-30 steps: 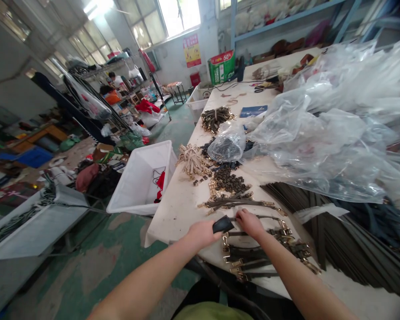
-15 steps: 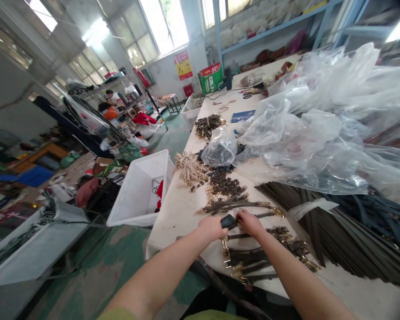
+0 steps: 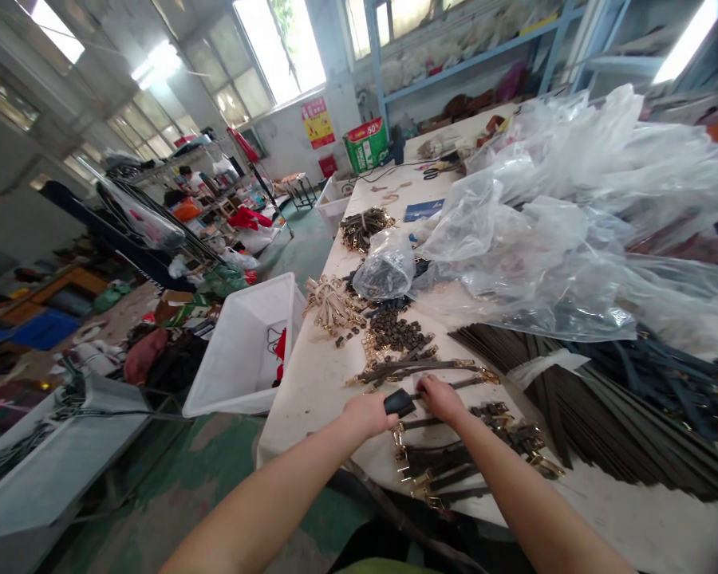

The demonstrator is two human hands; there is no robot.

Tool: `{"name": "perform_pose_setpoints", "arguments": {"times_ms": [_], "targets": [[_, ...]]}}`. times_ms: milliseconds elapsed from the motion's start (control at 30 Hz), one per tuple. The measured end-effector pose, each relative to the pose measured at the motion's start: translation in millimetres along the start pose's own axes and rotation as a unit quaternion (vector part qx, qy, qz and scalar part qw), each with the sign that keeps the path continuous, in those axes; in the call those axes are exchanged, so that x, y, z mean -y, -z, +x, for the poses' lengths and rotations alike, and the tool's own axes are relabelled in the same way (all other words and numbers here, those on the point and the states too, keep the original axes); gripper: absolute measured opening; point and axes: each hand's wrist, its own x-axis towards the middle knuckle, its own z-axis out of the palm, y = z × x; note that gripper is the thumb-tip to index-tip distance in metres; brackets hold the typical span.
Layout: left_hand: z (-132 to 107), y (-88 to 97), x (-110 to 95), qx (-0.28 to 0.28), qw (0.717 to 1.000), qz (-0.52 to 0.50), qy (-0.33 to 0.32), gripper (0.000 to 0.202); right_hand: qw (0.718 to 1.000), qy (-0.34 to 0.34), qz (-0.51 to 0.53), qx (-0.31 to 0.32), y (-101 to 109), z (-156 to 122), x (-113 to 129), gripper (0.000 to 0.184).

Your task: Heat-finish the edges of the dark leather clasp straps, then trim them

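Hardly moved since a second ago; left hand (image 3: 368, 414) still pinching small black leather tab (image 3: 400, 402) at near edge of white surface (image 3: 323, 375); right hand (image 3: 439, 397) with fingers curled against it, grip hidden; same step, unfinished.

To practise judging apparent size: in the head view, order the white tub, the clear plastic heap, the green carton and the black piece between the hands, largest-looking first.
1. clear plastic heap
2. white tub
3. green carton, far off, so likely bigger than it looks
4. black piece, close up
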Motion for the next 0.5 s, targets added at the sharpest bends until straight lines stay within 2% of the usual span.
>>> {"name": "perform_pose_setpoints", "arguments": {"times_ms": [167,300,500], "targets": [[6,1.1,2,0.014,1.000,-0.016,-0.001,0.044,1.000,-0.006,0.001,-0.003,0,0,1,0.019],[1,-2.6,19,0.012,0.999,-0.037,0.001,0.046,1.000,-0.004,-0.006,-0.012,-2,1,2,0.018],[-10,-7.4,42,0.020,0.992,-0.122,0.017,0.044,1.000,0.006,-0.013,-0.007,-3,1,2,0.017]]}}
